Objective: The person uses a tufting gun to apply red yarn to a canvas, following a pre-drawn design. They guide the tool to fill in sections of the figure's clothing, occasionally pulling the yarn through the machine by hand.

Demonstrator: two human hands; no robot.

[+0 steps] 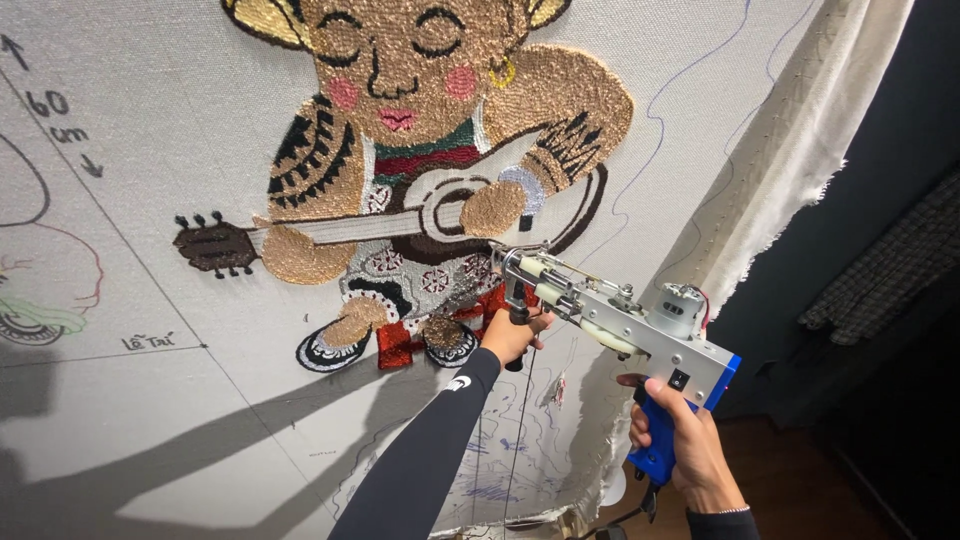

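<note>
Stretched pale cloth (180,400) is filling most of the view, and its frayed right edge (800,150) is hanging loose against a dark room, where little can be made out beside a checked fabric (890,260) at the right. On the cloth a tufted figure with a guitar (420,170) is showing, but its head is cut off by the top edge of the picture, and some drawn lines and handwritten marks are sitting near the left edge. The tufting gun (620,320), grey metal with a blue handle, is lying with its long axis slanting from lower right to upper left, and its needle end is pointing at the cloth just below the guitar body; the tip itself is hard to see. The left hand (512,335), in a black sleeve, is grasping the front grip of the gun with fingers closed. The right hand (690,440) is clenching around the blue handle, near the lower right corner of the cloth. A cable below this hand is partly hidden.
</note>
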